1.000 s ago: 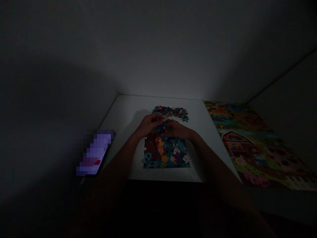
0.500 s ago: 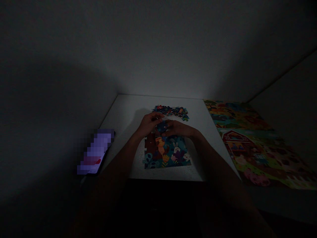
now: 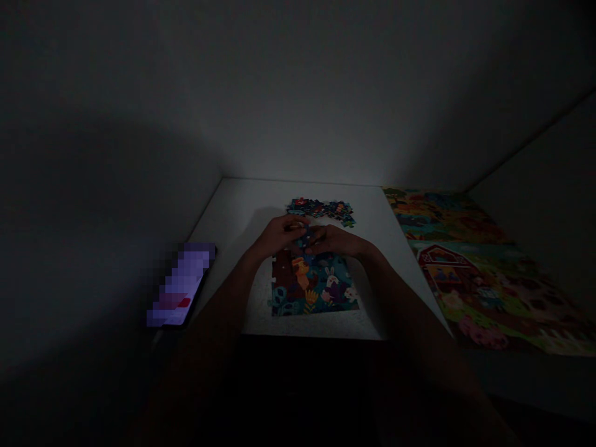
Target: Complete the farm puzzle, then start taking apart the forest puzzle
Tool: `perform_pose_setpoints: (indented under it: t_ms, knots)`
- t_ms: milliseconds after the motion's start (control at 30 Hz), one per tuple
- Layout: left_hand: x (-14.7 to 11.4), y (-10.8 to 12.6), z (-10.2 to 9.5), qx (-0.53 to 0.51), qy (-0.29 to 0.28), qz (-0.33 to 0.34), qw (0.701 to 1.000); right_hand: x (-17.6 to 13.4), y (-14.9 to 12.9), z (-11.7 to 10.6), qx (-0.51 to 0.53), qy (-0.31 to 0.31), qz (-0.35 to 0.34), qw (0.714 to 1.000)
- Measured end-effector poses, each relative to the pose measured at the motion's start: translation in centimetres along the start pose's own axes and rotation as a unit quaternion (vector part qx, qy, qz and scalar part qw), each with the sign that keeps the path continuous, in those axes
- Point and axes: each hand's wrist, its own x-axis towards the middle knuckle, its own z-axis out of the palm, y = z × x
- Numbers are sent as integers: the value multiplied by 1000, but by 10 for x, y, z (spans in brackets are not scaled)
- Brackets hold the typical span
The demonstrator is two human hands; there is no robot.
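Note:
A partly joined jigsaw puzzle (image 3: pixel 321 287) lies on the white table, showing a fox, a rabbit and plants on dark teal and brown. At its far edge my left hand (image 3: pixel 280 234) and my right hand (image 3: pixel 336 240) meet over a dark blue puzzle piece (image 3: pixel 307 236). Both hands have bent fingers closed on that piece from either side. The fingers cover much of it, and whether it is joined to the puzzle cannot be made out in the dim light. Just beyond the hands is a heap of loose puzzle pieces (image 3: pixel 321 208).
A lit phone (image 3: pixel 184 288), its screen blurred out, stands left of the white table (image 3: pixel 237 205). Farm and animal picture sheets (image 3: pixel 493 298) lie along the right side. Walls rise behind and to the sides. The room is dark.
Both hands have shifted slightly at the puzzle's far edge, and the blue piece between them sits a little differently. The fingers have drawn closer over it. The rest is unchanged.

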Motion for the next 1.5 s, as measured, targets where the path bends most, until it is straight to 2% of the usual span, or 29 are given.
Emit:
perform_pose_setpoints:
  t_ms: [133,400,500,600,833,1000,1133,1300,1400,1500]
  knots:
    - [0,2,-1,60,44,29,997,2,1,0,-25,-7,-8,1000]
    - [10,-3,-1,114,139,17,983,11,10,4,-172,52,-51,982]
    - [19,-4,-5,108,155,-4,982,10,11,4,-214,61,-42,974]
    - [31,-1,-10,121,164,4,979,8,11,4,-243,60,-33,968]
    - [78,4,-11,225,137,15,964,8,9,3,-256,61,-27,964]
    - [108,-3,9,274,98,4,957,12,11,3,-273,61,-49,959]
    - [117,-7,26,342,73,19,937,14,14,1,-263,60,-73,960]
    - [98,-12,28,379,84,58,920,13,15,0,-247,56,-98,962]
    - [66,-16,17,370,95,75,921,14,17,0,-247,58,-85,964]
    - [26,-17,3,372,71,69,923,14,20,-1,-249,56,-69,964]
